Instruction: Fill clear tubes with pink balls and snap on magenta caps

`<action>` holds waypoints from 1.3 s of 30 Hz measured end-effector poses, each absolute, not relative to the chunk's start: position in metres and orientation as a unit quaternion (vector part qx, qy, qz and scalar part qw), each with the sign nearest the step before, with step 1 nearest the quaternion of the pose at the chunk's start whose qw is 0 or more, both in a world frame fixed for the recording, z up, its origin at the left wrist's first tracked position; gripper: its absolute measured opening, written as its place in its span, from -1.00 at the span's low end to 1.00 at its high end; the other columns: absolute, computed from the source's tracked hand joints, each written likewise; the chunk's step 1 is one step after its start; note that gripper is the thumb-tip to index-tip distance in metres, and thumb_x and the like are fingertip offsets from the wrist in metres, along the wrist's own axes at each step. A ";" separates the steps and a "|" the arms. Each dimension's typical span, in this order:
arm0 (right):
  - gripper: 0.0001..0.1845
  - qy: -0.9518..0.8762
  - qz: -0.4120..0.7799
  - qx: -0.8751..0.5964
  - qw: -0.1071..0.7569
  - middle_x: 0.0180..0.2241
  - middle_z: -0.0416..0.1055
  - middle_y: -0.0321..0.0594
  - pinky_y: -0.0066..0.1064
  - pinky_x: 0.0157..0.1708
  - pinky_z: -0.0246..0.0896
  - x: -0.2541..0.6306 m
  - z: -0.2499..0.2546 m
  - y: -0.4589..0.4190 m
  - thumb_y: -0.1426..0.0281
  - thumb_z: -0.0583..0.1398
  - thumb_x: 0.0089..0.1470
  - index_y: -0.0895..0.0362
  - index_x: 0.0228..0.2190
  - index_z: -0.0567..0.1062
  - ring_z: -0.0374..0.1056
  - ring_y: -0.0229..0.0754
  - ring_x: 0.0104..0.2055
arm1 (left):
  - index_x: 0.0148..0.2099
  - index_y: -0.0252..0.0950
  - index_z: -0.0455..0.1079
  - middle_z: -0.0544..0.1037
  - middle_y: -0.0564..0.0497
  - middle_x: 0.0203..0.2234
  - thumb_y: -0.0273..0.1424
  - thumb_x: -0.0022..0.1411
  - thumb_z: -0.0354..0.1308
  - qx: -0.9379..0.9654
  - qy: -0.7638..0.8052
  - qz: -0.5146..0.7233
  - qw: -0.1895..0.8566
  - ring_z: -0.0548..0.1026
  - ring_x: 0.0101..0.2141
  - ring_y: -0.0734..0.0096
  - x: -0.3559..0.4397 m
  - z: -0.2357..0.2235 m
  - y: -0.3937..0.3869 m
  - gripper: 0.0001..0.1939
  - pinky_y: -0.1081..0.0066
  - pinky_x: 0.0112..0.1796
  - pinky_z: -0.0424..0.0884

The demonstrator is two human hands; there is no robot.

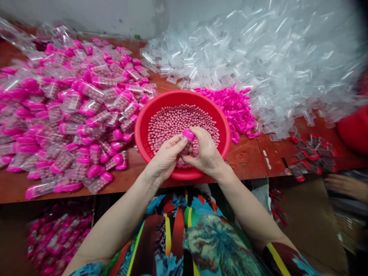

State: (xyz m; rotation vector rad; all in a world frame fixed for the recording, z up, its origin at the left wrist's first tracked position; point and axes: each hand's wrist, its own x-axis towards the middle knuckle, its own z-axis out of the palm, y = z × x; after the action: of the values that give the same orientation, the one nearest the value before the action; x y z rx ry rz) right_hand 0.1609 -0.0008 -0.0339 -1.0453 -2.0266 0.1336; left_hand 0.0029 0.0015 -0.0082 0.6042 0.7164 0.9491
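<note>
A pale grey wall (115,17), specked and stained with a brownish vertical patch, stands behind a reddish-brown wooden table (244,159) — its top seamed and marked with whitish flecks. Below, at right, lies a flat brown surface (307,226) — dimmer than the softly lit tabletop.

"Where does that camera sit?"

"On the person's head, looking forward and steeply down over the desk (247,153)."

"Near the work?"

"Fairly near. The red bowl (225,132) falls around mid-view, with the left hand (169,153) and right hand (205,151) over it, forearms rising from below."

"How wide does it see?"

"Wide, from where I'm standing: the wall (120,19) up top, patterned clothing (178,237) at the bottom, somebody else's hand (347,186) by the right edge."

"Any overlap?"

"It's a single head view."
</note>
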 end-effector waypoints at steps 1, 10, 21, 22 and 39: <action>-0.25 -0.806 0.044 -0.417 0.418 0.09 0.41 0.09 0.12 0.15 0.38 0.161 -0.033 -0.001 0.33 0.29 0.10 0.12 0.26 0.17 0.39 0.15 0.16 | -0.20 -0.34 0.57 0.53 0.02 -0.40 -0.27 0.20 0.38 0.284 0.331 0.430 0.790 0.42 -0.37 0.48 0.003 -0.008 0.002 -0.77 0.46 -0.24 0.36; -0.34 -0.809 0.038 -0.444 0.384 0.08 0.41 0.10 0.11 0.16 0.36 0.163 -0.038 -0.004 0.46 0.19 0.08 0.14 0.21 0.22 0.37 0.13 0.17 | 0.03 -0.32 0.47 0.58 -0.10 -0.02 -0.45 0.07 0.40 0.468 0.481 0.482 0.563 0.49 0.00 0.25 0.014 -0.016 -0.007 -0.55 0.28 0.10 0.35; -0.35 -0.805 0.047 -0.493 0.327 -0.03 0.41 0.09 0.06 0.07 0.31 0.159 -0.029 -0.002 0.30 0.27 0.03 0.22 0.13 0.30 0.33 0.16 0.06 | -0.16 -0.37 0.60 0.65 -0.09 -0.30 -0.29 0.20 0.31 0.316 0.368 0.442 0.755 0.58 -0.23 0.27 0.011 -0.010 0.000 -0.75 0.36 -0.19 0.47; -0.37 -0.806 0.034 -0.494 0.323 -0.06 0.41 0.09 0.06 0.05 0.30 0.158 -0.030 -0.002 0.28 0.26 0.03 0.23 0.12 0.32 0.33 0.16 0.03 | -0.18 -0.37 0.60 0.65 -0.08 -0.32 -0.29 0.19 0.32 0.309 0.368 0.439 0.759 0.57 -0.27 0.29 0.010 -0.010 0.000 -0.76 0.37 -0.22 0.46; -0.25 -0.772 0.231 -0.497 0.321 0.15 0.39 0.00 -0.05 0.03 0.38 0.186 -0.015 0.032 0.16 0.25 0.19 0.08 0.31 0.17 0.39 0.03 0.07 | -0.14 -0.28 0.54 0.62 -0.02 -0.35 -0.29 0.26 0.29 0.357 0.433 0.455 0.691 0.55 -0.32 0.35 -0.027 0.024 0.038 -0.82 0.39 -0.29 0.47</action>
State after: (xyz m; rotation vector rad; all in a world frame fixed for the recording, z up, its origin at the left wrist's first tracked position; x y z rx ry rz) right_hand 0.1864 0.0324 -0.0152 -1.3056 -2.0281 0.6077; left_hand -0.0269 0.0379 0.0236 0.7985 0.9669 1.0179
